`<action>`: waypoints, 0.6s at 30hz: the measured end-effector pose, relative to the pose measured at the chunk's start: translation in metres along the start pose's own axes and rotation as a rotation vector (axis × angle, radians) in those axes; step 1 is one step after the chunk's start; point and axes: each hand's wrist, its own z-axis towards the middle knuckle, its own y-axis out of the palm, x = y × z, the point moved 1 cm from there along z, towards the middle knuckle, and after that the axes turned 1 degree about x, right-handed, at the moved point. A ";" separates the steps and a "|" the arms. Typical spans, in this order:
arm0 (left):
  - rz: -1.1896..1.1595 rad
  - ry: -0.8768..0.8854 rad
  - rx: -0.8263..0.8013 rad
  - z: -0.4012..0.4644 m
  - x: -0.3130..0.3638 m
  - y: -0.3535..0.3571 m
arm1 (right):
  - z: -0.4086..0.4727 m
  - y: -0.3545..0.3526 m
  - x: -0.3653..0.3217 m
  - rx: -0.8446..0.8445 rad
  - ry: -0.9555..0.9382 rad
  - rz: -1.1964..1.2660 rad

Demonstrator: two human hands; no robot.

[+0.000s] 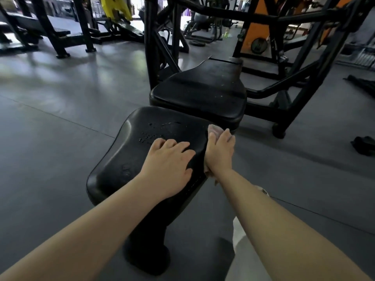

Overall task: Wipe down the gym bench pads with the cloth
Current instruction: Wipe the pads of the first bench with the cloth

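Gym floor: grey matte rubber flooring with visible seams, black steel machine frames behind and to the right, a yellow machine part at far upper left, an orange panel at upper right. Centre of view: black padded vinyl seat pad on a black pedestal, nearest the camera; its upper surface carries scattered water droplets near the far middle. Just beyond it, separated by a narrow gap, a second black padded vinyl back pad, speckled with light flecks. Left hand lies palm-down on the near pad's right half, fingers spread and lightly bent, pressing on the surface, grasping nothing. Right hand is at the near pad's right edge, fingers extended flat over a pale pinkish cloth, pressing it against the pad's side; cloth shows past the fingertips and below the wrist. Both forearms bare. Dark crumpled item lies on the floor at far right, well apart from the bench.
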 end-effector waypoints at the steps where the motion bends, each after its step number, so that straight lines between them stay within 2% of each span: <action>1: 0.009 -0.012 0.000 0.000 0.003 0.001 | -0.005 0.001 0.002 0.006 -0.034 0.010; 7: 0.041 -0.139 0.035 0.000 0.018 0.002 | 0.001 0.001 0.011 -0.061 -0.188 -0.074; 13: 0.048 -0.285 0.028 0.009 0.044 0.007 | 0.032 -0.011 0.019 -0.140 -0.516 -0.289; 18: 0.090 -0.422 0.068 0.024 0.068 0.012 | 0.075 -0.021 0.022 -0.335 -0.794 -0.318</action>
